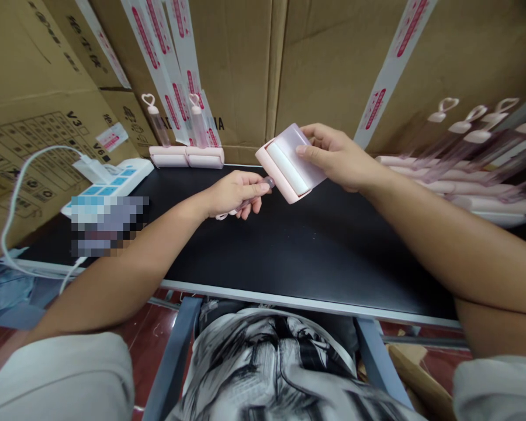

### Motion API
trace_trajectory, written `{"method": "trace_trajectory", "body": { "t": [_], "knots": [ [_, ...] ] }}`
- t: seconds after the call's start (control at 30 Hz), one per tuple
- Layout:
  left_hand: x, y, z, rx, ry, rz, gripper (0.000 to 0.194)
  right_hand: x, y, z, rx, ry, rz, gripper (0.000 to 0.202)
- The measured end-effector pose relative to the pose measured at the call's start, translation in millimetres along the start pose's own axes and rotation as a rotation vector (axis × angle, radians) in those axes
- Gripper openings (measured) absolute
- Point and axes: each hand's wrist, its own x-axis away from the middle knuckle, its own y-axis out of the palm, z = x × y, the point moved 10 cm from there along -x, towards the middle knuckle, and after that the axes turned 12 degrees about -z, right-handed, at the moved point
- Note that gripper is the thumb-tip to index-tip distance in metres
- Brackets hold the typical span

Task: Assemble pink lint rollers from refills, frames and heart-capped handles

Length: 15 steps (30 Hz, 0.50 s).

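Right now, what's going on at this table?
A person's right hand holds a pink roller tilted over the black tabletop. The left hand grips a translucent handle, its tip close to the roller's edge; whether they touch, I can't tell. Two similar handled rollers stand back left, more rollers at right.

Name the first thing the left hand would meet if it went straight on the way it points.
The left hand, with the handle in its grip, would most likely meet the pink roller head held in the right hand; whether the handle's tip already touches it is unclear.
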Motion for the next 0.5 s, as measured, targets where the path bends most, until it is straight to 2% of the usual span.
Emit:
{"method": "trace_trajectory", "body": {
  "t": [0.33,0.5],
  "knots": [
    [2,1.8,1,0.045,-0.011,-0.027,0.034,1,9,2,-0.071,0.033,0.05,0.04],
    [1,5.9,-2,0.045,-0.015,-0.048,0.038,4,26,2,-0.107,0.043,0.016,0.041]
  ]
}}
